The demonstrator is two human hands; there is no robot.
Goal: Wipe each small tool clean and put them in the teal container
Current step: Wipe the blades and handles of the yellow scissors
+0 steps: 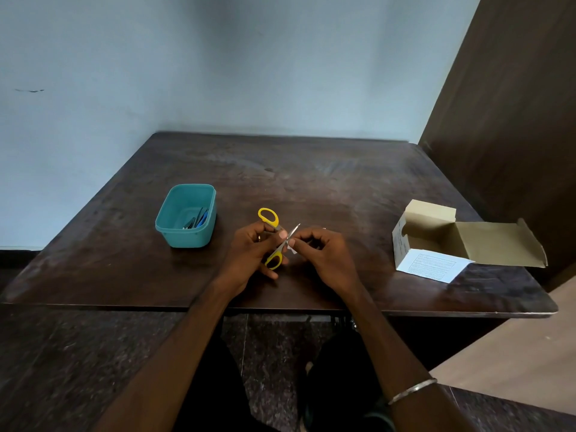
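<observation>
Currently:
Left hand (pixel 249 254): gripping opened scissors (pixel 274 238) at centre frame, exposing blades.
Right hand (pixel 324 254): pinching white wipe (pixel 292 247) against blade.
Container (pixel 174 232): waiting centre-left, holding cleaned tools.

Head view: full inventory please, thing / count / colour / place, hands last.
table: 1, dark brown wood, fills the middle of the view, set into a wall corner
teal container: 1, teal, open top, on the table left of the hands
small tools in container: several, dark and blue, count unclear, lying at its bottom
scissors: 1, yellow handles, metal blades, spread open, held above the table
wipe: 1 small piece, white, pinched against a blade
cardboard box: 1, white outside, brown inside, open with flap out, right side of the table
bangle: 1, silver, on right wrist
left hand: grips the scissors at the handles
right hand: pinches the wipe on the blade
</observation>
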